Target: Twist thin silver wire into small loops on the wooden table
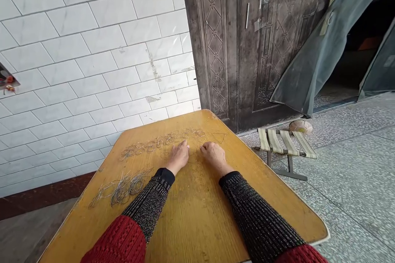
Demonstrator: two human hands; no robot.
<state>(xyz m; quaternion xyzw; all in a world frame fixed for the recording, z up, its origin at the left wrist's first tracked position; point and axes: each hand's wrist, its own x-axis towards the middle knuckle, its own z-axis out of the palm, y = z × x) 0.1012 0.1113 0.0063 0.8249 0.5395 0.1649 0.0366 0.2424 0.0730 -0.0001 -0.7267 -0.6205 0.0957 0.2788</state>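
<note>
Both hands are over the middle of a yellow wooden table (191, 213), a short gap apart. My left hand (179, 156) is closed, thumb and fingers pressed together. My right hand (214, 155) is curled in a pinch at the same height. A faint thin wire (193, 158) shows between the hands and seems to run into both grips; its ends are hidden. Just beyond them lies a row of bent wire loops (159, 142). Beside my left forearm sits a loose pile of grey wire pieces (123, 189). A single bent wire (219, 136) lies past my right hand.
A white tiled wall (92, 65) rises behind the table on the left, a dark carved door (228, 57) at the back. On the right stand a folding stool (286, 144) with striped straps and a grey curtain (317, 57) over a doorway.
</note>
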